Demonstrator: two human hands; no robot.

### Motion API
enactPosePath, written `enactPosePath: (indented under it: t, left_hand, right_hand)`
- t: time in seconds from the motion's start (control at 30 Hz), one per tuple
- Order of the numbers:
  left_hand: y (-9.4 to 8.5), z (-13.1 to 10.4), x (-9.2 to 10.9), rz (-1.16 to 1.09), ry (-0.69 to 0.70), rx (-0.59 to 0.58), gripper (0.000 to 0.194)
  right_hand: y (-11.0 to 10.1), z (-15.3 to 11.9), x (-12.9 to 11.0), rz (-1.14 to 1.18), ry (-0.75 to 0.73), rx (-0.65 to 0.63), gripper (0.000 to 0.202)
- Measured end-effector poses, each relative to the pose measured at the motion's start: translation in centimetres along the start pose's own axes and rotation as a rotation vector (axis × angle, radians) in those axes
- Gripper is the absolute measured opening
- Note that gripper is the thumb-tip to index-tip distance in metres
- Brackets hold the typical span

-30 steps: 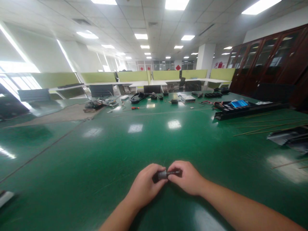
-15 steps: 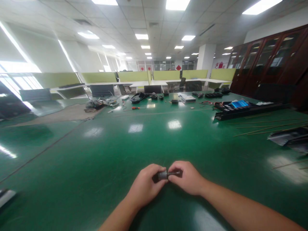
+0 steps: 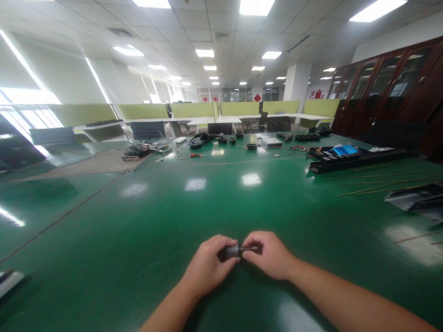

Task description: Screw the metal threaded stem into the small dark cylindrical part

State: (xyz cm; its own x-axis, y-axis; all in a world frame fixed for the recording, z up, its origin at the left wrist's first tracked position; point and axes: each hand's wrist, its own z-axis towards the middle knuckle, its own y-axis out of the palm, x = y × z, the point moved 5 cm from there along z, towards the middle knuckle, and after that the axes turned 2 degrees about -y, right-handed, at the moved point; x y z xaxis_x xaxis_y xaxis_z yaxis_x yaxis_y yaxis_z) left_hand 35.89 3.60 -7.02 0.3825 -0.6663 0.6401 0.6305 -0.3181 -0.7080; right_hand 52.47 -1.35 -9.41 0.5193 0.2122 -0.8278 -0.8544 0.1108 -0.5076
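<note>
Near the front of the green table, my left hand (image 3: 206, 263) is closed around a small grey-and-black cylinder (image 3: 232, 251), thumb below and fingers above. From its right end a thin dark ridged rod (image 3: 251, 248) reaches toward my right hand (image 3: 272, 258). That hand is closed too, its thumb and forefinger pinching around the rod. Whether rod and cylinder are one piece or two, I cannot tell. A narrow gap separates the fingertips of both hands. The cylinder's left end is hidden in my left palm.
Across the green table (image 3: 155, 221) lie an orange screwdriver (image 3: 196, 155), black housings (image 3: 251, 146) and a pile of metal parts (image 3: 138, 150). To the right are a long black channel (image 3: 353, 161), thin rods (image 3: 380, 185) and metal brackets (image 3: 418, 198). A white-edged object (image 3: 10, 282) sits at left.
My left hand has shifted slightly left with the cylinder, so the gap between the fingertips is a little wider. My right hand has barely moved.
</note>
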Motion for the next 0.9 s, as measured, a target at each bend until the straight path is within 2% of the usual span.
enactPosePath:
  t: [0.9]
  left_hand:
    - [-0.25,-0.09,-0.08,0.015,0.012,0.009,0.019]
  right_hand:
    - [-0.12,-0.22,-0.3,-0.006,0.001,0.011,0.007]
